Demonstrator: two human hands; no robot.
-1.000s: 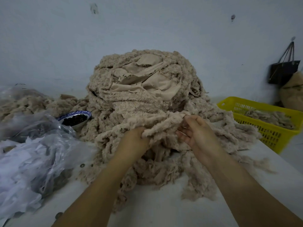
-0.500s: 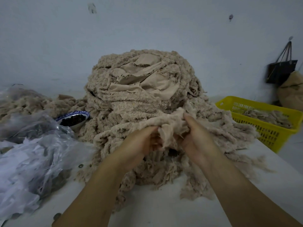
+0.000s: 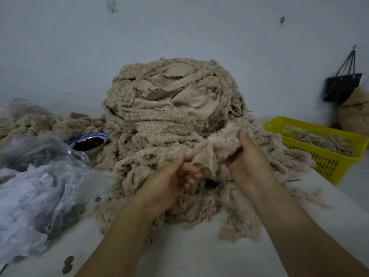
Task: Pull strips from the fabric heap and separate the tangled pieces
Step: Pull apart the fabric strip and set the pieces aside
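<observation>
"Worktop (image 3: 189,256), bottom of the frame: what lies nearest you?"

"Pale bare surface between your forearms, and two coin-like discs (image 3: 67,264) at the lower left edge. Left of centre, a pile of crumpled clear plastic bags (image 3: 40,188)."

"And your hands?"

"Both are clamped on one strip (image 3: 215,148) of beige fleece, just right of the frame's centre. Your left hand (image 3: 169,182) pinches its lower left end, thumb on top and fingers curled beneath. Your right hand (image 3: 247,162) grips the right end, thumb pointing up along the pile side; its other fingers are hidden behind the cloth. The strip bunches between them, with its smooth backing showing in the middle."

"Is the strip free of the heap?"

"I cannot tell. It touches the front of the fabric heap (image 3: 159,120) directly behind it."

"Where does the heap sit?"

"On the worktop in the middle of the frame, a tall mound, with loose strips trailing from its foot toward you and to the right."

"Anything beside it?"

"A blue-rimmed bowl (image 3: 89,142) of dark pieces sits just beside its left foot. A yellow basket (image 3: 327,162) holding more beige strips is at centre right."

"Farthest back?"

"A black bag (image 3: 341,86) hangs on the pale wall (image 3: 60,56) at the upper right, above a tan sack (image 3: 357,112)."
</observation>
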